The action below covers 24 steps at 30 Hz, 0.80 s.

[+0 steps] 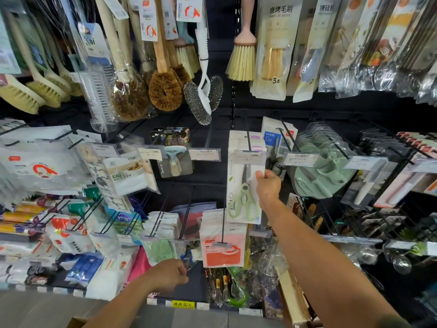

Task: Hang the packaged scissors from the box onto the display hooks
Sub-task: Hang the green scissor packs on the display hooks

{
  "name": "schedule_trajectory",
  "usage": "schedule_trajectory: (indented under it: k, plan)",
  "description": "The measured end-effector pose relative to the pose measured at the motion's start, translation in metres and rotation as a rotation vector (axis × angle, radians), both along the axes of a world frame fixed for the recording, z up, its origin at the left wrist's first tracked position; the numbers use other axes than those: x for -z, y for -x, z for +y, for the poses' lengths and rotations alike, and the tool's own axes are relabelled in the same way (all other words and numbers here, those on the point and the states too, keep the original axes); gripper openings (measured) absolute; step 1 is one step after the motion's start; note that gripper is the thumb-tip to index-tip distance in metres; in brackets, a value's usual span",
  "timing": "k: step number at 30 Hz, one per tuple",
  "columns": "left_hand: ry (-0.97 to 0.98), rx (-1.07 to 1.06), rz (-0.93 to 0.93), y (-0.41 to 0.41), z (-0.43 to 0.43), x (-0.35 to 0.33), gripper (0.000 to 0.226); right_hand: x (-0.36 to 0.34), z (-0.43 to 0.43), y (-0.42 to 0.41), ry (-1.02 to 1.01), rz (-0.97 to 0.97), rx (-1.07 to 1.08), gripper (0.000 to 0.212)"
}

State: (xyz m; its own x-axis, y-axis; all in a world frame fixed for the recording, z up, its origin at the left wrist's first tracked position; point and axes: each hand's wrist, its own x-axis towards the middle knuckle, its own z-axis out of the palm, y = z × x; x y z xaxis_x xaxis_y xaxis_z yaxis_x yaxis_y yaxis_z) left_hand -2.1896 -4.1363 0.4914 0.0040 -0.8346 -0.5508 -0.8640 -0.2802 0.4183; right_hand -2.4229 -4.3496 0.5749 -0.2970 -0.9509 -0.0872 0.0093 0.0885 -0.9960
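A white card pack of light green scissors (243, 197) hangs at the front of a black display hook (248, 140) with a "12" price tag. My right hand (268, 188) pinches the right edge of that pack, thumb on top. More of the same packs sit behind it on the hook. My left hand (169, 274) is low at the centre, fingers curled in front of the lower hooks; whether it holds anything is hidden. The box is not in view, apart from a possible cardboard corner (75, 323) at the bottom edge.
Brushes and scourers (165, 86) hang overhead. A second scissors hook (277, 147) and green round packs (324, 166) are right of my hand. Bagged goods fill hooks on the left (47, 166). An orange-and-white pack (223, 247) hangs just below the scissors.
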Motion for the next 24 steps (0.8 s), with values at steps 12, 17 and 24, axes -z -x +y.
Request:
schedule_trajectory:
  k: [12,17,24]
  plan:
    - [-0.002,0.034,-0.018,-0.011,0.014,-0.007,0.005,0.0,-0.004,0.013,-0.102,0.298,-0.072,0.034]
    - [-0.015,0.138,-0.016,-0.015,0.027,0.008,0.014,0.037,0.082,0.016,-0.14,0.826,-0.346,0.032]
    - [-0.131,0.291,-0.057,-0.018,0.061,0.043,0.025,0.105,0.217,-0.01,-0.429,1.124,-0.842,0.028]
